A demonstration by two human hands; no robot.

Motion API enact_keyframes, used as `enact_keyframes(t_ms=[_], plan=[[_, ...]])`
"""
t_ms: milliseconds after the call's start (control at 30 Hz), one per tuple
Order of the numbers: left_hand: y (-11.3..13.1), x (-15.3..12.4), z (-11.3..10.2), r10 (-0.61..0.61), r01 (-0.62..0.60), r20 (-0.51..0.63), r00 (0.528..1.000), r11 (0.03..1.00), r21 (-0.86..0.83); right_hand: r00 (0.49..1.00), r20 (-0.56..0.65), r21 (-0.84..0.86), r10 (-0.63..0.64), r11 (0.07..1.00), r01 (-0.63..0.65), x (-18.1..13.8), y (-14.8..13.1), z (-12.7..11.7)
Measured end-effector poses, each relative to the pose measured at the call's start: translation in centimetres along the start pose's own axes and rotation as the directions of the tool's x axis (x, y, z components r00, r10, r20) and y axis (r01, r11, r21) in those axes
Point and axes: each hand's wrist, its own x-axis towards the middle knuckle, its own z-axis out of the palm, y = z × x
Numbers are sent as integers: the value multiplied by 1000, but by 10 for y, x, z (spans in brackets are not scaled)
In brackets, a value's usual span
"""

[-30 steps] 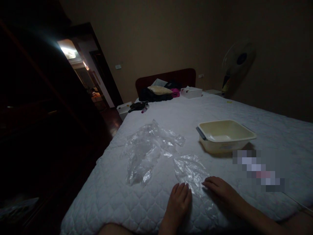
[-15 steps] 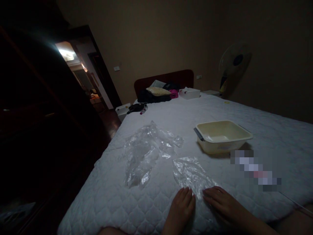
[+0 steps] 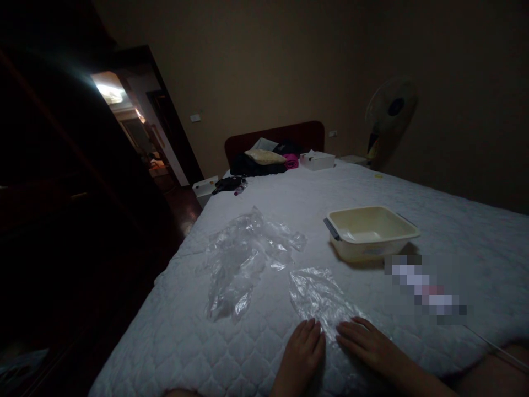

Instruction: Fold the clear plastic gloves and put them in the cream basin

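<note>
A clear plastic bag point(image 3: 320, 292) lies spread on the quilted white bed in front of me. My left hand point(image 3: 303, 347) rests flat at the bag's near left edge, fingers stretched forward. On the bag's right side lies my right hand point(image 3: 367, 342), its fingers extended flat and pointing left. Neither hand grips anything that I can see. Farther left is a larger crumpled sheet of clear plastic point(image 3: 243, 259), apart from both hands. Beyond my right hand stands a cream plastic basin point(image 3: 367, 251) with grey handles.
A blurred-out object point(image 3: 425, 286) with a white cable lies right of the basin. Clothes and a pillow point(image 3: 264, 157) are heaped by the headboard point(image 3: 306, 129), beside a white box point(image 3: 317, 160). A standing fan point(image 3: 390, 105) is at the back right. The bed point(image 3: 165, 353) drops off at the left.
The whole view has shifted slightly, so things sit a little farther left. Both hands stay flat on the bag, almost in the same place.
</note>
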Motion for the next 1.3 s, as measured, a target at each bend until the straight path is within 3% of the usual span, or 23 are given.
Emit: enact_keyframes(t_ms=[267, 533, 667, 1067, 1300], plan=[[1, 0, 3, -25, 24, -34, 999, 1000, -15, 999, -35, 31, -14, 999, 15, 6, -10, -7], [0, -7, 8, -5, 4, 50, 999, 1000, 7, 980, 65, 305, 189, 931, -200, 21, -16, -14], [0, -8, 9, 21, -24, 116, 993, 999, 29, 940, 41, 343, 340, 879, -333, 25, -11, -11], [1, -3, 4, 12, -12, 45, 999, 1000, 8, 781, 97, 311, 617, 726, -613, 50, -4, 1], [1, -6, 9, 14, -14, 66, 998, 1000, 1, 873, 67, 218, 483, 847, -485, 59, 2, 6]])
